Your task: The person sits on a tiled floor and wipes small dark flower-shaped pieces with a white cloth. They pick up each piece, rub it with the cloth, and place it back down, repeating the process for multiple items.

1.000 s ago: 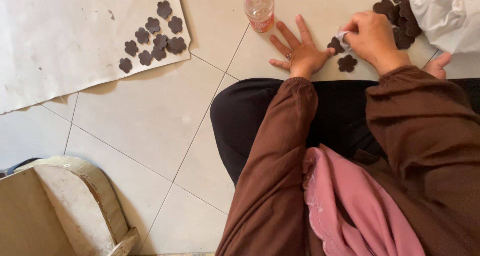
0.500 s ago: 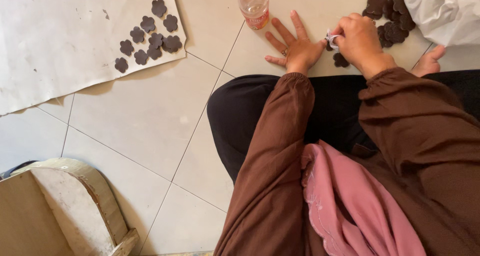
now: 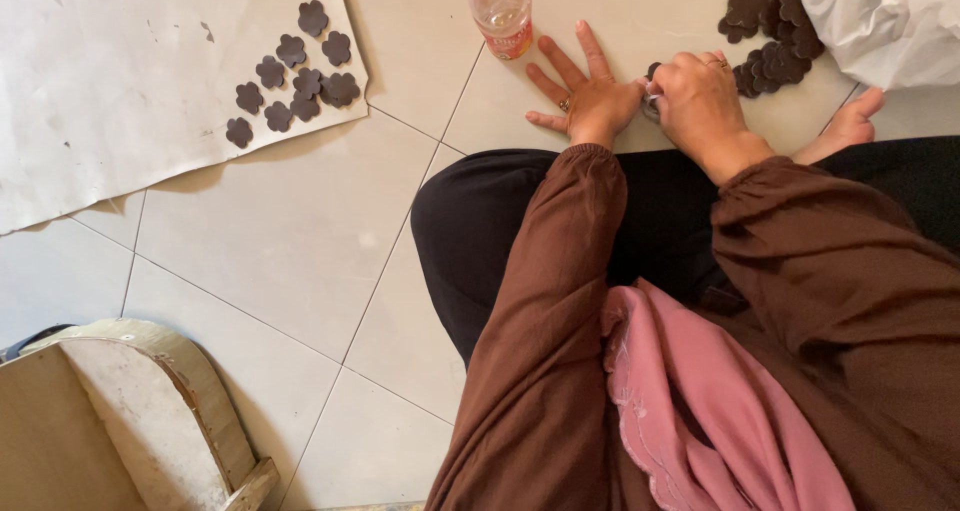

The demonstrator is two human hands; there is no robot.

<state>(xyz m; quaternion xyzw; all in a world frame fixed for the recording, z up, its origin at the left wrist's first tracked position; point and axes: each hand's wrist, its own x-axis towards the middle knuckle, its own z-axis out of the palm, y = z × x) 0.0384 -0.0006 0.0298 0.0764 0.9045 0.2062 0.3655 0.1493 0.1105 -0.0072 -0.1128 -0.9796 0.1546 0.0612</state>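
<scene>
My left hand (image 3: 588,93) lies flat on the tiled floor with its fingers spread, a ring on one finger. My right hand (image 3: 700,96) is closed around a small pale object at its fingertips, pressed against the thumb side of the left hand; what it is I cannot tell. A dark brown flower-shaped cut-out (image 3: 653,71) peeks out between the two hands, mostly covered. A pile of the same brown flower pieces (image 3: 768,31) lies just beyond my right hand.
A small clear bottle with a yellow cap (image 3: 501,9) stands beyond my left hand. Several brown flower pieces (image 3: 292,79) are laid on a white paper sheet (image 3: 110,91) at far left. Crumpled white plastic (image 3: 885,21) sits top right. A wooden object (image 3: 120,421) is bottom left.
The view has shifted so both hands sit lower in frame. My right hand has slid left against the left hand, covering the flower piece that lay visible beside it.
</scene>
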